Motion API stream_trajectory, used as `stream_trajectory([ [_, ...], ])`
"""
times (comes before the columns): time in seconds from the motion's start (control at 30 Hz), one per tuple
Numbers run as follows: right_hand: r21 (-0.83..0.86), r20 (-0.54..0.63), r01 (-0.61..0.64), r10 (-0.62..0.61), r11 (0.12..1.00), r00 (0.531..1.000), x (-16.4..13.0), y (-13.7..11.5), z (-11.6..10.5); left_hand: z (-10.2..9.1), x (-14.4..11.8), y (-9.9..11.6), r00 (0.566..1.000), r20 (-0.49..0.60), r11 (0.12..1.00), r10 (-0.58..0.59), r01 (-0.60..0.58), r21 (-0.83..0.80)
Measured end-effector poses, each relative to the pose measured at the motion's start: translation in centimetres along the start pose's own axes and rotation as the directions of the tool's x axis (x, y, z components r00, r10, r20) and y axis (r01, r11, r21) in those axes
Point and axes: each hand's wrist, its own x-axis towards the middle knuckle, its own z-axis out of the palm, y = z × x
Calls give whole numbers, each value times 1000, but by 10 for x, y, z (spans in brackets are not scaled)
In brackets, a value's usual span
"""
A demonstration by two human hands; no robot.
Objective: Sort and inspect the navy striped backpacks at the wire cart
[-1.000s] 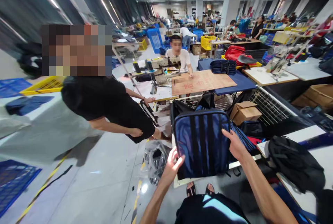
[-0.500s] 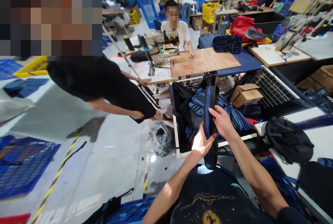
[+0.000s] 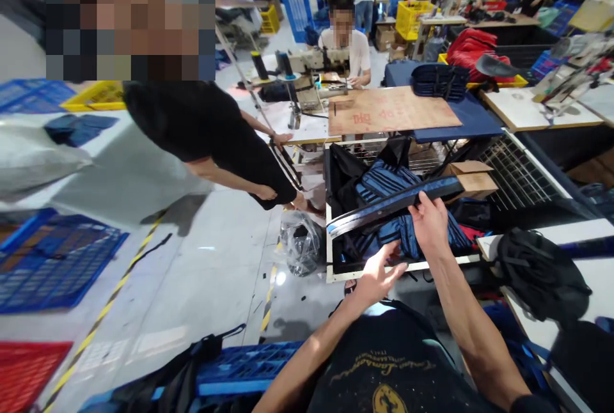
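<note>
My right hand [image 3: 429, 221] grips a long blue-and-black fabric strip [image 3: 384, 207] near its right part, thumb and fingers closed on it. The strip lies nearly crosswise above a white-framed bin [image 3: 329, 259], its left end reaching the bin's left rim. Lower down and closer to me, my left hand [image 3: 381, 275] is open, palm up with fingers apart, clear of the strip. Beneath the strip, blue-and-black striped fabric pieces [image 3: 384, 176] are heaped in the bin, partly covered by the strip and my right hand.
A cardboard box [image 3: 474, 183] sits at the bin's right. Left of the bin stand a person in black [image 3: 192, 125] and a clear plastic bag [image 3: 301, 247]. Behind, another person sits at a sewing machine [image 3: 316, 61]. A black bag [image 3: 542, 272] rests on the right-hand table.
The strip has swung from upright to nearly crosswise. My left hand has let go of it and opened, while my right hand still holds it and has shifted slightly right.
</note>
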Motion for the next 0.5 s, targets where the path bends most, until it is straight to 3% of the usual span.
stream_trajectory([
  [0.07, 27, -6, 7, -7, 1000, 1000, -6, 2, -2, 2, 21, -6, 980, -32, 917, -197, 172, -360],
  [0.17, 35, -13, 7, -6, 999, 1000, -20, 8, -9, -2, 50, 0, 947, -89, 693, -309, 160, -703],
  [0.3, 16, -19, -15, 16, 1000, 1000, -42, 21, -31, -9, 62, 13, 933, -153, 559, -325, 59, -827],
  [0.5, -103, -53, -75, 70, 992, 996, -69, 44, -81, -11, 51, 13, 931, -197, 604, -308, 31, -796],
])
